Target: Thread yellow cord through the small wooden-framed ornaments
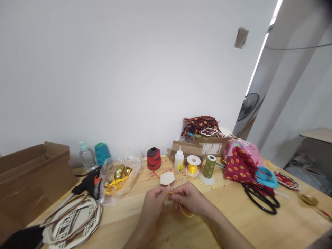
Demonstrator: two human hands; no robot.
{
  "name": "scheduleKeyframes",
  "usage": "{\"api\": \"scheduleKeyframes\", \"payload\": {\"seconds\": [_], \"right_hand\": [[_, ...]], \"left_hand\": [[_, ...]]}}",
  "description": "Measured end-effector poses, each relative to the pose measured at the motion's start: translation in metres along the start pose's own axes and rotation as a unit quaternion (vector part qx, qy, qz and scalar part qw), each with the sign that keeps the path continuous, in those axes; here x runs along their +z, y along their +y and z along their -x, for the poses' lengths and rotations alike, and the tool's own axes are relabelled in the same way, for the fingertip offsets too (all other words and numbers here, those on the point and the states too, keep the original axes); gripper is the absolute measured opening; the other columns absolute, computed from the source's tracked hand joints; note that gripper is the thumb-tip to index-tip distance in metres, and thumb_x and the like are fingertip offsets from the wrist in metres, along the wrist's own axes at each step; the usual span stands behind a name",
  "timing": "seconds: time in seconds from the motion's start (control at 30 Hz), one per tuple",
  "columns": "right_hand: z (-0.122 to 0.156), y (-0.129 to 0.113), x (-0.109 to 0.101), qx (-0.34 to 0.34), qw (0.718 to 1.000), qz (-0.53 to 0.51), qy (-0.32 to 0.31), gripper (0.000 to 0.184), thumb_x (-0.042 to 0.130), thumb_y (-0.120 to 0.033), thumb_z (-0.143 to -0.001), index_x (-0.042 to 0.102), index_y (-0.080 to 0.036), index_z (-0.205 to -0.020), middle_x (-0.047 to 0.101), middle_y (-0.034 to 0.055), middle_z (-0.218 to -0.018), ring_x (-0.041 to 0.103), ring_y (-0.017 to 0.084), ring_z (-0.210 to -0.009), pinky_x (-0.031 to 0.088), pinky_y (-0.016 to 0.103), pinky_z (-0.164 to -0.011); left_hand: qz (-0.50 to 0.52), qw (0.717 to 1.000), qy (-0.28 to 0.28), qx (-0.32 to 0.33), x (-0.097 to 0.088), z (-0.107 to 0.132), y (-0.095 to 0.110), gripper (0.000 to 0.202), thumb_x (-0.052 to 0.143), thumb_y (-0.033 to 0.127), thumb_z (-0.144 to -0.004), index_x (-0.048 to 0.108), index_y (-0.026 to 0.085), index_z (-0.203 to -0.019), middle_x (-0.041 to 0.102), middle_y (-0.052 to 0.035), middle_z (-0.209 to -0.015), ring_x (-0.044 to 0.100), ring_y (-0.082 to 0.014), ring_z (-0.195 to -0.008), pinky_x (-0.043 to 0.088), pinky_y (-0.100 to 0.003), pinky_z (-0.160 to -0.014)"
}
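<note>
My left hand (156, 199) and my right hand (187, 197) meet over the middle of the wooden table, fingertips almost touching. Each pinches a thin yellow cord (187, 215), which shows between the fingertips and loops below my right hand. More of the cord trails down past both wrists. Just beyond my fingers lies a pale, shaped wooden piece (167, 178), apparently stacked on others. Behind it stand a white glue bottle (178, 161) and a spool of yellow cord (192, 167). Whether the cord is knotted between my fingers is too small to tell.
Red (154, 159) and green thread spools (209, 166) stand at the back. On the left are a bag of brass bells (119, 176), a glue gun (89, 185), cut-out wooden frames (75, 223) and a cardboard box (33, 186). Black-handled scissors (260, 199) and patterned fabric (240, 167) lie right.
</note>
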State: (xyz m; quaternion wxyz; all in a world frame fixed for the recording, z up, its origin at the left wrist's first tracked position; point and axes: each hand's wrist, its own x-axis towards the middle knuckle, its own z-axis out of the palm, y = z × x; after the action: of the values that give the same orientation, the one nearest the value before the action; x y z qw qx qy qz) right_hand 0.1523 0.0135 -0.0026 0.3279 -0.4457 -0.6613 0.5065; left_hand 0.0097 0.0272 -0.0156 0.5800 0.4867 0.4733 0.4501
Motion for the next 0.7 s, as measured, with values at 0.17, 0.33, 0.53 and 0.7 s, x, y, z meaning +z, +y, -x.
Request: {"api": "scheduleKeyframes", "payload": {"seconds": [0.17, 0.33, 0.53, 0.7], "right_hand": [[0.002, -0.009, -0.001, 0.004, 0.999, -0.050, 0.019, 0.030, 0.053, -0.036, -0.070, 0.059, -0.012, -0.053, 0.046, -0.0048, -0.039, 0.026, 0.002, -0.030, 0.016, 0.016, -0.032], [0.000, -0.006, -0.002, 0.024, 0.994, -0.103, 0.027, 0.027, 0.055, -0.038, -0.069, 0.063, -0.012, -0.067, 0.052, -0.0037, -0.044, 0.027, 0.002, -0.031, 0.017, 0.016, -0.034], [-0.007, 0.005, 0.000, -0.005, 0.993, -0.091, 0.081, 0.028, 0.054, -0.038, -0.069, 0.063, -0.011, -0.068, 0.049, -0.0040, -0.043, 0.035, 0.004, -0.036, 0.024, 0.016, -0.038], [-0.010, 0.008, 0.005, -0.038, 0.992, -0.049, 0.106, 0.031, 0.051, -0.040, -0.072, 0.062, -0.012, -0.067, 0.046, -0.0043, -0.043, 0.034, 0.005, -0.038, 0.025, 0.017, -0.038]], "left_hand": [[0.040, 0.996, 0.017, -0.073, 0.002, 0.007, 0.010, 0.036, 0.061, 0.047, -0.053, 0.059, 0.013, -0.061, 0.023, 0.0142, -0.022, 0.013, -0.0019, -0.023, 0.007, -0.015, -0.028], [0.083, 0.995, 0.000, -0.062, 0.003, 0.007, 0.013, 0.032, 0.059, 0.046, -0.054, 0.052, 0.015, -0.053, 0.020, 0.0148, -0.028, 0.012, -0.0016, -0.025, 0.008, -0.015, -0.026], [-0.039, 0.999, 0.014, 0.035, 0.000, 0.005, 0.011, 0.030, 0.058, 0.042, -0.058, 0.061, 0.012, -0.064, 0.034, 0.0101, -0.030, 0.031, -0.0065, -0.029, 0.025, -0.017, -0.032], [-0.193, 0.971, -0.001, 0.144, -0.001, 0.012, 0.017, 0.024, 0.048, 0.032, -0.071, 0.065, 0.015, -0.072, 0.064, -0.0033, -0.066, 0.055, -0.0192, -0.067, 0.040, -0.027, -0.064]]}}
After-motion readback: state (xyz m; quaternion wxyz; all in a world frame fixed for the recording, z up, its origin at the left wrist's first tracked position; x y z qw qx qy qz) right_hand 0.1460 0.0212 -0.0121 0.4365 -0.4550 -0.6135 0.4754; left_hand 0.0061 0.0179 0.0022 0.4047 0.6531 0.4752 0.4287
